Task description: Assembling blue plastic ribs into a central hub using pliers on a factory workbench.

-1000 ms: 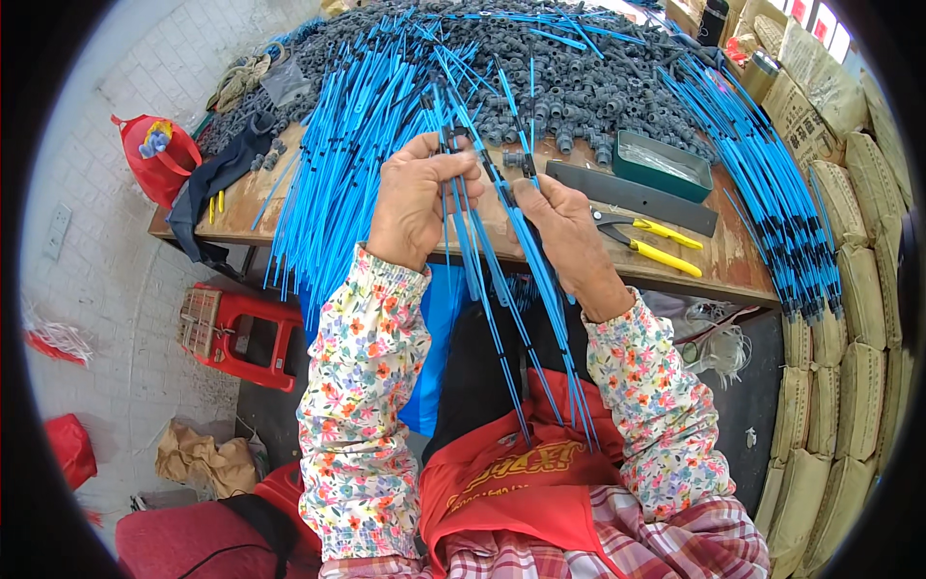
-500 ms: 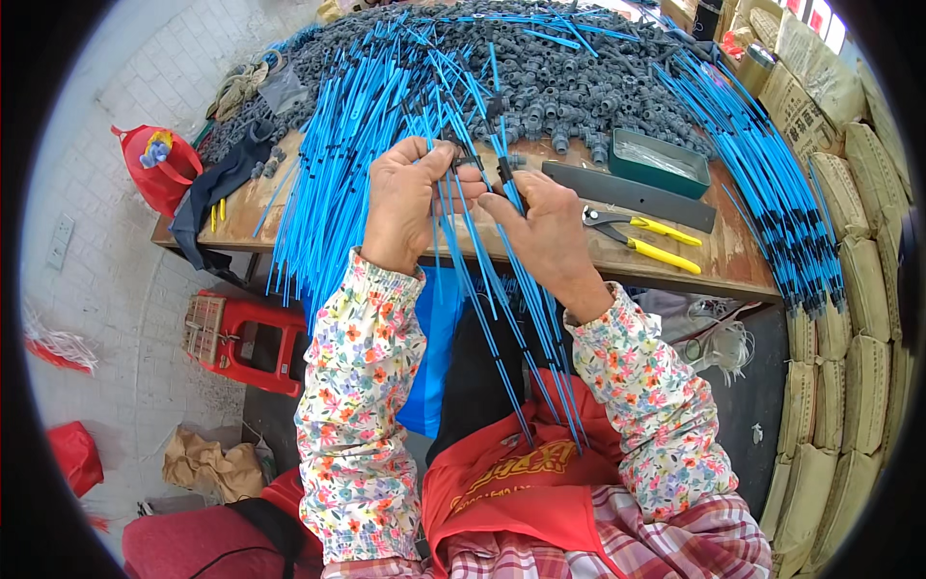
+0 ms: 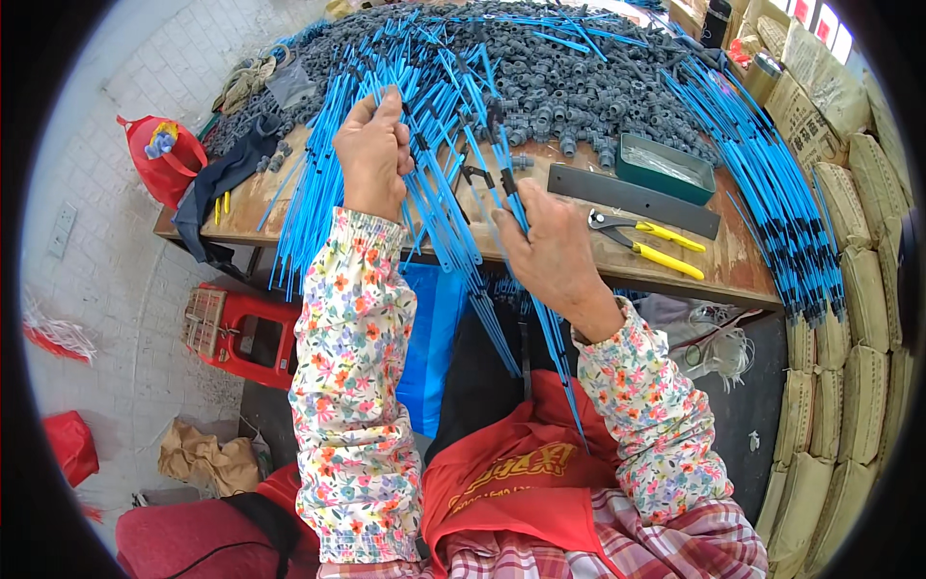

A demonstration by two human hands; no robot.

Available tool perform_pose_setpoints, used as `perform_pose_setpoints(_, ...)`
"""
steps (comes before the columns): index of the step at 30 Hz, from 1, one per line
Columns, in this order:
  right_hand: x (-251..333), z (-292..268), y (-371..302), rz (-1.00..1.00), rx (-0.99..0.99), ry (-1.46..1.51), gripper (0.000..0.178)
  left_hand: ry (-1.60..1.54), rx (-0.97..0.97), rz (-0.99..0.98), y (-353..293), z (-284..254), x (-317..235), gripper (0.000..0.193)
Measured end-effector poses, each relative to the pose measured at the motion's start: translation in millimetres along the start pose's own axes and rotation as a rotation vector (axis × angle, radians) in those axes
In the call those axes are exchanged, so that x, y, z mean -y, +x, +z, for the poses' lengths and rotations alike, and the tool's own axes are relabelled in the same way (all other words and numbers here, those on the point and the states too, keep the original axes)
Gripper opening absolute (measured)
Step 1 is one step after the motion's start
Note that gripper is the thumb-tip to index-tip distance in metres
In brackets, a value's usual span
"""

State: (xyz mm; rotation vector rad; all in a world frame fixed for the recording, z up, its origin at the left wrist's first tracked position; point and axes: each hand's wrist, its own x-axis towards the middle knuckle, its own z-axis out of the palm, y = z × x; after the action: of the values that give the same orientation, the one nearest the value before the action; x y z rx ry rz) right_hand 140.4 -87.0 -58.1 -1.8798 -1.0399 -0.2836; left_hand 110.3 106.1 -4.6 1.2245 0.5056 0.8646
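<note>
My right hand (image 3: pixel 552 249) is closed around several thin blue rods (image 3: pixel 552 333) with black joints. Their lower ends slant down over the table edge toward my lap. Over the large heap of similar blue rods (image 3: pixel 323 207) on the left of the table, my left hand (image 3: pixel 373 150) is raised with its fingers curled in and the thumb on top. Whatever lies in its grip, if anything, is hidden. Between the hands, more blue rods (image 3: pixel 444 217) lie slanted, and a small black clip-like piece (image 3: pixel 475 174) shows beside my right fingers.
Grey plastic fittings (image 3: pixel 569 92) cover the table's back. To the right lie a dark flat bar (image 3: pixel 632 200), yellow-handled pliers (image 3: pixel 651 243), a green tray (image 3: pixel 666 166) and another rod bundle (image 3: pixel 772 183). Stacked sacks (image 3: pixel 863 289) line the right side; a red stool (image 3: pixel 241 333) stands lower left.
My left hand has moved up and left, away from my right hand, to the rod heap. My right hand keeps its rods and has shifted slightly down. Fewer rods hang over my lap.
</note>
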Motion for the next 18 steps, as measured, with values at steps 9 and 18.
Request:
perform_pose_setpoints(9, -2, -16, 15, 0.028, -0.114, 0.260, 0.018, -0.140, 0.270, -0.085, -26, 3, -13, 0.015)
perform_pose_setpoints(18, 14, -16, 27, 0.062, -0.092, 0.397, 0.023, -0.006, 0.377, 0.062, -56, 18, -16, 0.018)
